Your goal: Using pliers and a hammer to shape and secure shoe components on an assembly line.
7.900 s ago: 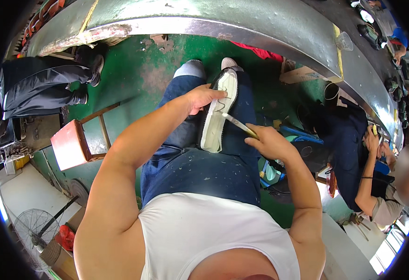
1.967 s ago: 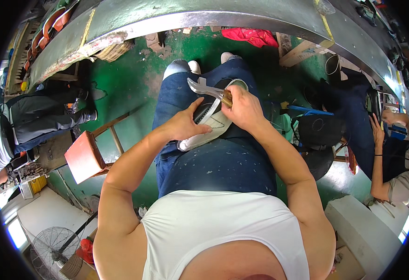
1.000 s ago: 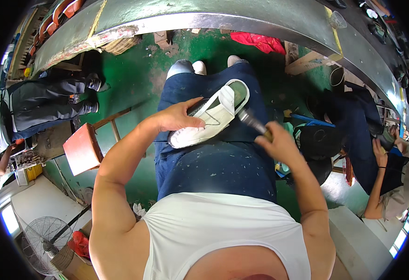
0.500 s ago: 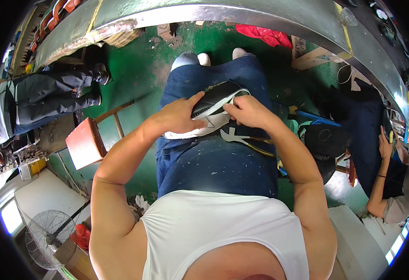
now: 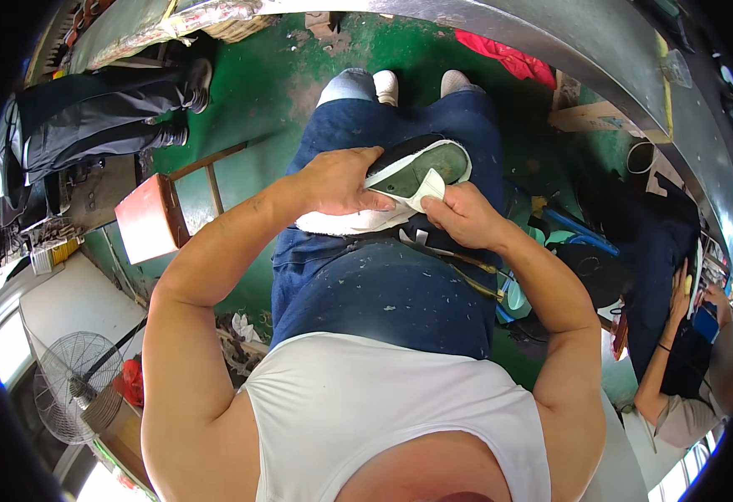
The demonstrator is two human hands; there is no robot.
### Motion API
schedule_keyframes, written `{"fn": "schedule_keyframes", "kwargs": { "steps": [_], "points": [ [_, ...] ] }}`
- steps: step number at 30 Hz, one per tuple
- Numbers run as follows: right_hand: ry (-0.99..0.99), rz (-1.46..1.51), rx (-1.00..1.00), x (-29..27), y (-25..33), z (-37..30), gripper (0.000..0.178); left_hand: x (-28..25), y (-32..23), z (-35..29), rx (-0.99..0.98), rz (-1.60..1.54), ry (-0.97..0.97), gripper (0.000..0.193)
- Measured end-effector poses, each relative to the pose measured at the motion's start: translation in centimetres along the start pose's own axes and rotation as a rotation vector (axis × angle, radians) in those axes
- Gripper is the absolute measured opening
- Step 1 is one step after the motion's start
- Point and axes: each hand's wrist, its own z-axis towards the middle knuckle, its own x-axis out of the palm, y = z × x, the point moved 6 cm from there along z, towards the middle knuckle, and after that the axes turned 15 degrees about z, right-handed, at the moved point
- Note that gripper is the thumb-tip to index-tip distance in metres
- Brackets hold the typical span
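On my lap, over dark blue trousers, lies a shoe upper (image 5: 404, 151), black with a white edge, around a green shoe last (image 5: 441, 163). The green underside of the last faces up. My left hand (image 5: 341, 180) is closed on the upper's left part, thumb on the near side. White material (image 5: 341, 222) shows below that hand. A loose white flap (image 5: 427, 186) at the near edge is pinched between the thumb and fingers of my right hand (image 5: 467, 216). Under my right hand a metal hand tool (image 5: 467, 261) with long handles rests on my lap, partly hidden.
Beyond my feet runs a metal-edged bench (image 5: 533, 33). A reddish-brown stool (image 5: 150, 219) and a wire fan (image 5: 78, 385) stand on the left, where another person's legs (image 5: 107, 117) show. A co-worker (image 5: 692, 402) sits at right, near blue tools (image 5: 579, 230).
The shoe has turned so the last's green underside shows. My right hand has moved nearer and right, drawing the white flap out from the edge. My left hand keeps its hold.
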Motion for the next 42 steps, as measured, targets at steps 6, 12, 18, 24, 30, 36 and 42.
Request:
{"fn": "schedule_keyframes", "kwargs": {
  "steps": [6, 12, 18, 24, 30, 36, 42],
  "points": [
    [0.044, -0.025, -0.037, -1.1, 0.8, 0.1, 0.027, 0.0, 0.9, 0.7, 0.019, -0.058, 0.000, 0.101],
    [0.044, -0.034, -0.125, -2.6, 0.4, 0.1, 0.024, -0.4, 1.5, 2.0, 0.042, -0.121, 0.049, 0.098],
    [-0.042, 0.055, 0.080, -5.8, 0.4, -2.6, 0.028, 0.2, 3.4, 2.5, 0.053, -0.371, 0.083, 0.087],
    [-0.104, 0.131, 0.153, -7.3, 0.4, 0.1, 0.034, 0.0, 2.9, 2.5, 0.035, -0.405, 0.157, 0.087],
    [-0.189, 0.426, 0.291, -7.1, -0.7, 0.5, 0.034, 0.8, 3.6, 2.5, -0.025, -0.366, 0.138, 0.090],
    [-0.178, 0.181, 0.203, -5.4, 2.0, -4.2, 0.033, 0.0, 3.3, 1.8, -0.013, -0.350, 0.062, 0.100],
    [-0.293, 0.321, 0.163, -3.9, 0.6, -6.0, 0.036, 1.6, 2.4, 1.5, -0.006, -0.262, 0.036, 0.100]
  ]
}}
